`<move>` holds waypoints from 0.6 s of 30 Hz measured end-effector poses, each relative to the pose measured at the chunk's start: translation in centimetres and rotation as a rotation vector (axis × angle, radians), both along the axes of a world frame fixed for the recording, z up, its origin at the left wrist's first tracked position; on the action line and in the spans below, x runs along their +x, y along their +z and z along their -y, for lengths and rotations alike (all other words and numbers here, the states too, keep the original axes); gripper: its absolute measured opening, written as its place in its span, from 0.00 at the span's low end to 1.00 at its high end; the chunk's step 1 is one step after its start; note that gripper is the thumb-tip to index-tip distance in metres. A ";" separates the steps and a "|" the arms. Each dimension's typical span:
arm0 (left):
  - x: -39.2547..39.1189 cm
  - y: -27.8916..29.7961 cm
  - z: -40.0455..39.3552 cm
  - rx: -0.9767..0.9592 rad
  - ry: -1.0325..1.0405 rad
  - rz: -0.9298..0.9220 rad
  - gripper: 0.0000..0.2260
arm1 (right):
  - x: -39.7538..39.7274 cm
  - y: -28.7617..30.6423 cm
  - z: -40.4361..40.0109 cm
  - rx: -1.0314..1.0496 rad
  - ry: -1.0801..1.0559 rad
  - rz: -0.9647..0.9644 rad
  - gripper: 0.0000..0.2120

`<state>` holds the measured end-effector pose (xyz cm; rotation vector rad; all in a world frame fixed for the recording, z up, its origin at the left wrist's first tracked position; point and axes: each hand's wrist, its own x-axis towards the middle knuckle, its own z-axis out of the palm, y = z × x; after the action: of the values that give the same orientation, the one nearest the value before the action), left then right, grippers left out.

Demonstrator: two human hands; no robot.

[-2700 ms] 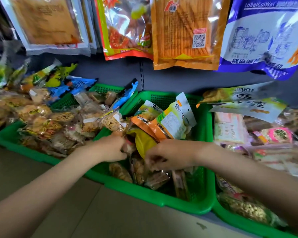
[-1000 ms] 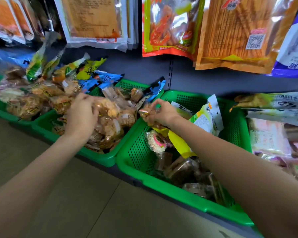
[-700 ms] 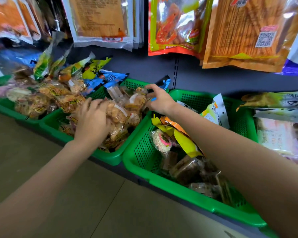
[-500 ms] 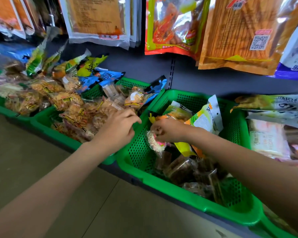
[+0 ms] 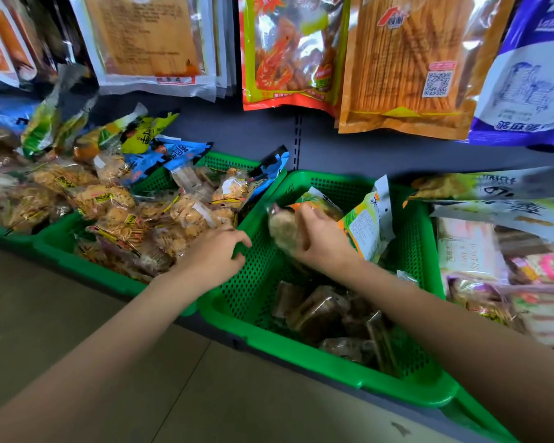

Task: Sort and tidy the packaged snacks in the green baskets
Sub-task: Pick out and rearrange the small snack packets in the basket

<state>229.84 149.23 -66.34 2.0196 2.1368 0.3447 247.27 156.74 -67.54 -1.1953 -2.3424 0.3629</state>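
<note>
Over the middle basket [image 5: 301, 353], the right hand [image 5: 320, 241] grips a round — seemingly puffed — snack [image 5: 283, 230]; the left hand [image 5: 211, 254], loosely spread, should steady the rim — lift clear before sorting.

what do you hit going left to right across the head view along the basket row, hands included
cracker packets → left hand → pale round snack → right hand → green-and-orange packet → pink-and-white packets

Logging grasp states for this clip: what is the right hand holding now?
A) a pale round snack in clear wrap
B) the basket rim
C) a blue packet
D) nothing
A: the right hand curls round a pale round snack above the middle green basket.
</note>
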 end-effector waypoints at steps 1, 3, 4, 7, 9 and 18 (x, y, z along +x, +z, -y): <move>0.5 0.1 -0.2 0.002 -0.006 0.005 0.13 | 0.9 1.2 0.1 -0.014 -0.009 -0.148 0.18; 1.7 0.3 -0.7 0.028 -0.040 0.032 0.12 | 3.4 4.4 0.6 -0.068 -0.037 -0.395 0.20; 2.5 0.4 -1.0 0.041 -0.063 0.053 0.12 | 5.2 6.0 0.9 -0.098 -0.060 -0.464 0.20; 5.9 0.6 -1.9 0.095 -0.150 0.119 0.11 | 12.8 8.7 1.6 -0.118 -0.152 -0.446 0.19; 8.9 0.8 -2.7 0.151 -0.246 0.152 0.11 | 17.7 8.7 2.3 -0.168 -0.266 -0.373 0.18; 24.8 2.4 -4.2 0.188 -0.592 0.219 0.10 | 33.9 8.3 5.9 -0.212 -0.508 0.078 0.11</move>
<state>254.65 153.43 -63.96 2.4573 1.3397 0.6458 281.19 150.85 -59.21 -1.8728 -1.9976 0.3946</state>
